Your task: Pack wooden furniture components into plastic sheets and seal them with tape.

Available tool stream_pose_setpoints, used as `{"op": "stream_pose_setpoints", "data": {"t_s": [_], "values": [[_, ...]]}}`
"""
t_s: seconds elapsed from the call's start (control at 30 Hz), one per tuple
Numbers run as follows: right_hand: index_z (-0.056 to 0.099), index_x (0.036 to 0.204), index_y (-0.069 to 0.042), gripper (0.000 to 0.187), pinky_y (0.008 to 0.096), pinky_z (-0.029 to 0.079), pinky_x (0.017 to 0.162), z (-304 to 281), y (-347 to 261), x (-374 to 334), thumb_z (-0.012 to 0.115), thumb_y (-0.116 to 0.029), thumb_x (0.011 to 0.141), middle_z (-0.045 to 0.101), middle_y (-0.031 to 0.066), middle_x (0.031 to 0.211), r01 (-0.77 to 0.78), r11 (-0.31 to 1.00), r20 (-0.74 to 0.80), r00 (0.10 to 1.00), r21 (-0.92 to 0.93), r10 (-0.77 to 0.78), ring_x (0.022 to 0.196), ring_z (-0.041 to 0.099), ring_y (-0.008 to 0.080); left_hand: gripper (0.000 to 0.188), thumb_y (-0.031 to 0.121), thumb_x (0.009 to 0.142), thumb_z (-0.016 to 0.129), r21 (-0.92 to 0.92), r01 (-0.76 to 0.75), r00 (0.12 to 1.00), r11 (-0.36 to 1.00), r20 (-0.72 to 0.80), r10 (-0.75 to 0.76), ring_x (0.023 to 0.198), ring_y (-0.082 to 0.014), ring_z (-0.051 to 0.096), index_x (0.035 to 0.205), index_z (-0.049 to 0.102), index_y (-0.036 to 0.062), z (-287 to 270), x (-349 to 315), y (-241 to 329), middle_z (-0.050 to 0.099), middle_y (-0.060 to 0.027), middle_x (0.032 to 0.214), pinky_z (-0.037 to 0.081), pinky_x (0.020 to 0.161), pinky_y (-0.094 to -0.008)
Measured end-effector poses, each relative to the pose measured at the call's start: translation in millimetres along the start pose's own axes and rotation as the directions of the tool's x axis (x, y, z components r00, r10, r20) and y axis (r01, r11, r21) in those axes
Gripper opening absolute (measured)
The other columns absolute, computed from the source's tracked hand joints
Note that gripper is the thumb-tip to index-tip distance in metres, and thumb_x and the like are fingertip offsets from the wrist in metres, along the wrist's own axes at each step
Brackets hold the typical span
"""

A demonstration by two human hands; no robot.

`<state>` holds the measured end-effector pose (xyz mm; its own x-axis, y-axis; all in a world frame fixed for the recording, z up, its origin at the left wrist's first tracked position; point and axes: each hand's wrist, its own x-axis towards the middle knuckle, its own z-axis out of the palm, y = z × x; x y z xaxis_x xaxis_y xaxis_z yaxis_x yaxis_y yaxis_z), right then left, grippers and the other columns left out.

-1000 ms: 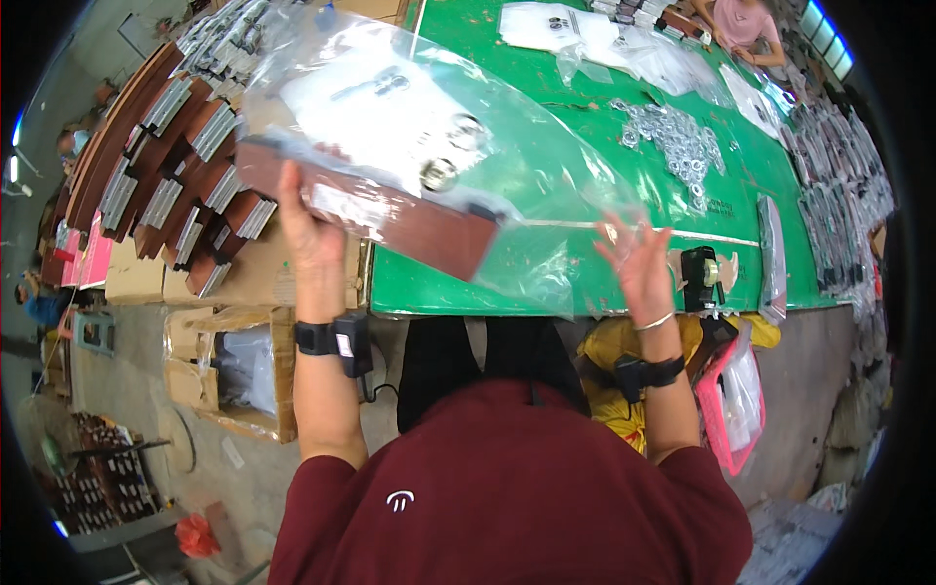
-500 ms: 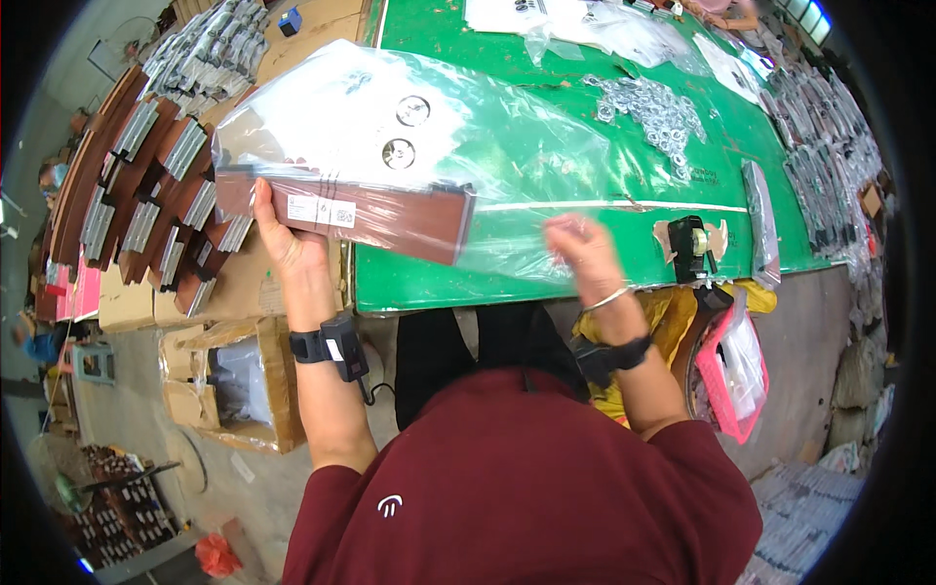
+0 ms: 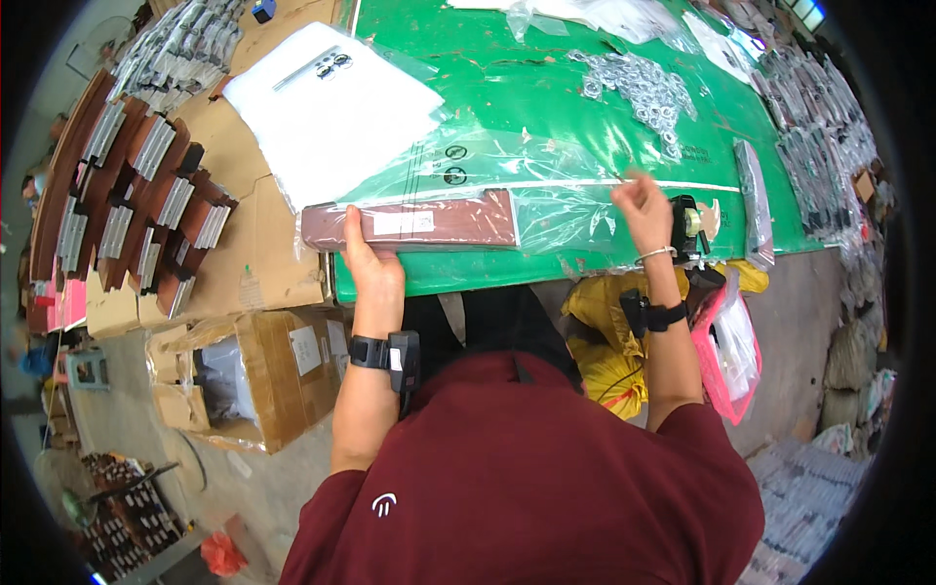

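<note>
A long brown wooden-looking piece (image 3: 463,221) with a white label lies inside a clear plastic bag (image 3: 570,216) along the near edge of the green table. My left hand (image 3: 373,271) grips its near side, thumb on top and fingers hidden underneath. Loose bag film with printed round marks spreads beyond the piece and to its right. My right hand (image 3: 645,213) is off the right end of the bag, its fingers curled together; what they pinch, if anything, is too small to make out. Just right of that hand stands a black tape dispenser (image 3: 686,232) with a roll of tape.
White plastic bags (image 3: 327,112) lie flat at the far left. Brown pieces (image 3: 127,210) are stacked on cardboard at left. Metal rings (image 3: 643,93) are heaped on the green table (image 3: 468,88). A wrapped strip (image 3: 754,205) lies at right, above a pink basket (image 3: 720,385). An open carton (image 3: 278,375) sits below left.
My left hand has brought the bagged piece right and levelled it at the table edge. The raised film has dropped, uncovering the white bags. My right hand has moved right toward the tape dispenser.
</note>
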<state>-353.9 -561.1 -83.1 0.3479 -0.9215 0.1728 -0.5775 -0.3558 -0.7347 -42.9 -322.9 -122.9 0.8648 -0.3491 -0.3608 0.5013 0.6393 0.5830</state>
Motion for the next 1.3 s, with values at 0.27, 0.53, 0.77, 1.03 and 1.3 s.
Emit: {"op": "stream_pose_setpoints", "data": {"t_s": [0.27, 0.53, 0.77, 1.03, 1.3], "values": [[0.047, 0.145, -0.011, 0.091, 0.0476, 0.039, 0.105, 94, -115, -38, 0.087, -0.024, 0.064, 0.055, 0.0139, 0.131, 0.745, 0.661, 0.397, 0.636, -0.091, -0.662, 0.122, 0.052, 0.0353, 0.053, 0.028, 0.092, 0.075, 0.075, -0.049, 0.999, 0.996, 0.012, 0.048, 0.122, -0.0233, 0.056, 0.134, 0.051, 0.0054, -3, -9, 2, 0.058, -0.0092, 0.133, 0.048, 0.105, -0.0429], [0.048, 0.144, -0.011, 0.096, 0.0432, 0.043, 0.094, 97, -97, -30, 0.086, -0.020, 0.056, 0.056, 0.0114, 0.114, 0.753, 0.657, 0.440, 0.603, -0.040, -0.665, 0.107, 0.054, 0.0319, 0.055, 0.046, 0.100, 0.060, 0.873, 0.320, 0.806, 0.367, -0.047, -0.590, 0.106, -0.0218, 0.068, 0.130, 0.059, 0.0003, -17, -49, 112, 0.069, -0.0152, 0.114, 0.055, 0.088, -0.0317], [0.050, 0.144, -0.011, 0.080, 0.0495, 0.037, 0.112, 75, -97, -9, 0.083, -0.039, 0.076, 0.054, 0.0129, 0.143, 0.770, 0.634, 0.279, 0.595, 0.070, -0.754, 0.130, 0.051, 0.0301, 0.020, 0.018, 0.097, 0.060, 0.511, -0.843, 0.472, 0.169, 0.853, -0.222, 0.098, -0.0275, 0.065, 0.107, 0.071, 0.0039, 62, -46, 42, 0.071, -0.0111, 0.106, 0.048, 0.092, -0.0374], [0.065, 0.117, -0.005, 0.057, 0.0384, 0.054, 0.078, -17, 16, 74, 0.084, -0.037, 0.074, 0.072, 0.0132, 0.100, 0.077, 0.966, 0.402, 0.915, -0.246, 0.029, 0.090, 0.070, 0.0254, 0.022, 0.023, 0.097, 0.059, 0.469, -0.883, 0.441, -0.020, 0.813, -0.380, 0.105, -0.0324, 0.062, 0.107, 0.072, 0.0085, 63, -4, -5, 0.069, -0.0090, 0.109, 0.047, 0.096, -0.0421], [0.033, 0.152, 0.001, 0.093, 0.0360, 0.052, 0.095, 21, -6, 83, 0.081, -0.037, 0.082, 0.064, 0.0162, 0.130, -0.253, 0.939, 0.669, 0.743, 0.234, 0.034, 0.115, 0.064, 0.0244, 0.032, 0.029, 0.097, 0.060, 0.644, -0.760, 0.605, -0.084, 0.655, -0.453, 0.110, -0.0289, 0.061, 0.122, 0.069, 0.0120, 70, -2, -7, 0.067, -0.0070, 0.114, 0.048, 0.093, -0.0392]]}}
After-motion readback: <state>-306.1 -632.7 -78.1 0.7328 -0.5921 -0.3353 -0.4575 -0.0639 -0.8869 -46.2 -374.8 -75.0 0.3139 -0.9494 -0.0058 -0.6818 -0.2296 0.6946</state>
